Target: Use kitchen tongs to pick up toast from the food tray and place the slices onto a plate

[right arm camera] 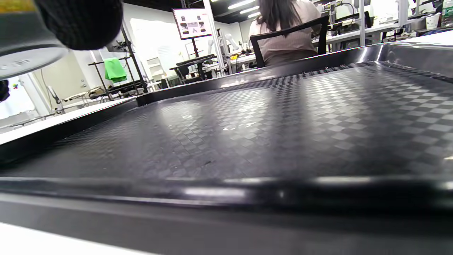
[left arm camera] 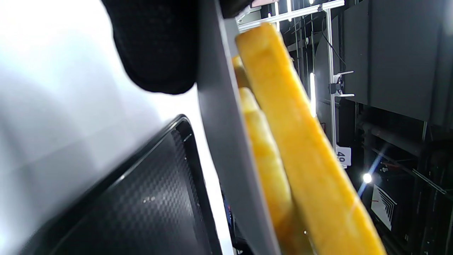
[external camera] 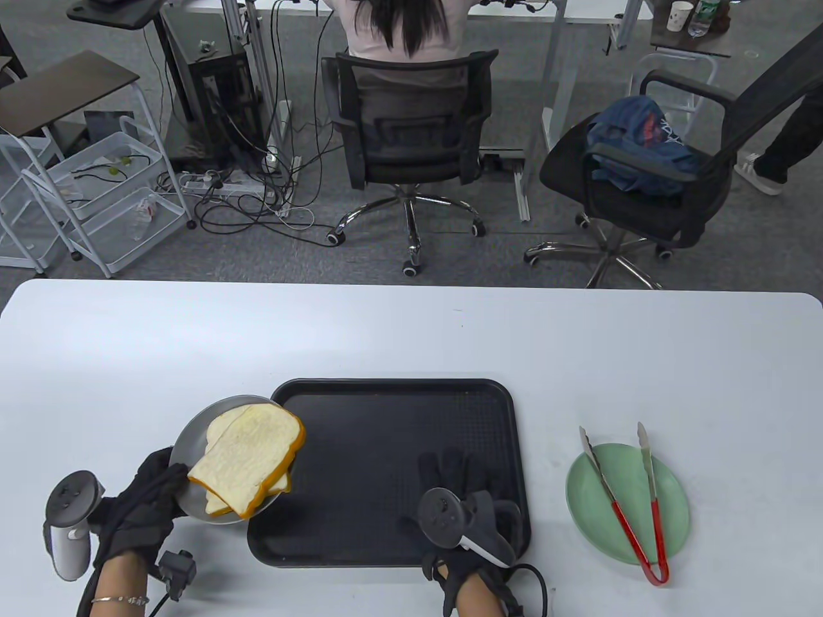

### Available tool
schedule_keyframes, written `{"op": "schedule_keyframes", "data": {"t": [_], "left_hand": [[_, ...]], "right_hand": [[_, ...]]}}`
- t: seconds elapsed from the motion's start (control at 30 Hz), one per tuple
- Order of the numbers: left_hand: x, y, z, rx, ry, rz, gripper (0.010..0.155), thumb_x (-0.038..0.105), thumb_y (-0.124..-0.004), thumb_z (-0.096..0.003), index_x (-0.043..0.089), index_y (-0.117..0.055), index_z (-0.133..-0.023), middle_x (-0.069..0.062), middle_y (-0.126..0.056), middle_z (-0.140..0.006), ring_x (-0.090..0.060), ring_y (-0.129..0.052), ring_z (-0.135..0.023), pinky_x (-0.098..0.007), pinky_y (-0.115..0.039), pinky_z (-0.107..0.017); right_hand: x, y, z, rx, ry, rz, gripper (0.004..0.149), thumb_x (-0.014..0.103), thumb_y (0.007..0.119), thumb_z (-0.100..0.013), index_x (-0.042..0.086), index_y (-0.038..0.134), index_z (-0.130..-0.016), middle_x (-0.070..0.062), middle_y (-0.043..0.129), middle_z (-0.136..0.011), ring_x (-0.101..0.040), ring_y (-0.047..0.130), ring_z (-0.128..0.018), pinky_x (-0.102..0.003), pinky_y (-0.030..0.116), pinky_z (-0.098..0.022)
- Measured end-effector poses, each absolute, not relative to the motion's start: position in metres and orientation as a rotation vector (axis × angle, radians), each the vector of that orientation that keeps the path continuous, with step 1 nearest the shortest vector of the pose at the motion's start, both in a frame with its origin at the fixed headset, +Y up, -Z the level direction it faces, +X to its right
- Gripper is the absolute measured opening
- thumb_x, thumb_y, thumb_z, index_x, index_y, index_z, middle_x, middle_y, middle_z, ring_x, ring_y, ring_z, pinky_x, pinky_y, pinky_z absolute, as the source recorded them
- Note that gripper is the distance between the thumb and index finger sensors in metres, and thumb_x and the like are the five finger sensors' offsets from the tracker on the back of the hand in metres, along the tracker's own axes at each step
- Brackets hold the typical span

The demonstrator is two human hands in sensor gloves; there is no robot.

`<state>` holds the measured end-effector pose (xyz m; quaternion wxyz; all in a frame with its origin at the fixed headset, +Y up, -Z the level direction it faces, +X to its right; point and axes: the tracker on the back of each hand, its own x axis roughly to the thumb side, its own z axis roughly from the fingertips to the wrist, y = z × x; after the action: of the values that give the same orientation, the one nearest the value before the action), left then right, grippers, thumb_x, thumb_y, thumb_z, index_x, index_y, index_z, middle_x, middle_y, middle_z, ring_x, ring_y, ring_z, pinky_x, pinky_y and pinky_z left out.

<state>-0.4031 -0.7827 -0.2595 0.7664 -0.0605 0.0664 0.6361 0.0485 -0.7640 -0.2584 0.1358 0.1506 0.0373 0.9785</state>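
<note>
Two toast slices (external camera: 251,456) lie stacked on a grey metal plate (external camera: 193,437), which is tilted and held above the left edge of the black food tray (external camera: 392,437). My left hand (external camera: 151,488) grips that plate by its near rim. From the left wrist view, the plate's underside (left arm camera: 226,141) and the toast crusts (left arm camera: 300,141) show edge-on. My right hand (external camera: 443,469) rests flat on the tray's near right part and holds nothing. The red-handled tongs (external camera: 627,527) lie across a green plate (external camera: 672,501) to the right of the tray. The tray's floor (right arm camera: 247,134) is bare.
The white table (external camera: 411,334) stretches behind the tray. Beyond its far edge stand two office chairs (external camera: 411,141), a person sitting in one, and a white trolley (external camera: 96,199) at the left.
</note>
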Motion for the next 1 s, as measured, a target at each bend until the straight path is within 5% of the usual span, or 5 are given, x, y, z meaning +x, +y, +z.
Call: {"op": "schedule_keyframes", "data": {"t": [1.0], "left_hand": [[-0.452,-0.809,-0.255,-0.099,0.59,1.328,0.065,0.018,-0.053,-0.0732,-0.013,-0.011,-0.113,-0.033,-0.05,-0.11,-0.033,-0.094,-0.08,-0.024,-0.095,-0.06]], "right_hand": [[0.06,-0.77,-0.258,0.498,0.161,2.647,0.092,0.055,0.075,-0.042,0.011,0.021,-0.104,-0.036,0.017,-0.106,-0.068,0.018,-0.086,-0.082,0.035,-0.05]]}}
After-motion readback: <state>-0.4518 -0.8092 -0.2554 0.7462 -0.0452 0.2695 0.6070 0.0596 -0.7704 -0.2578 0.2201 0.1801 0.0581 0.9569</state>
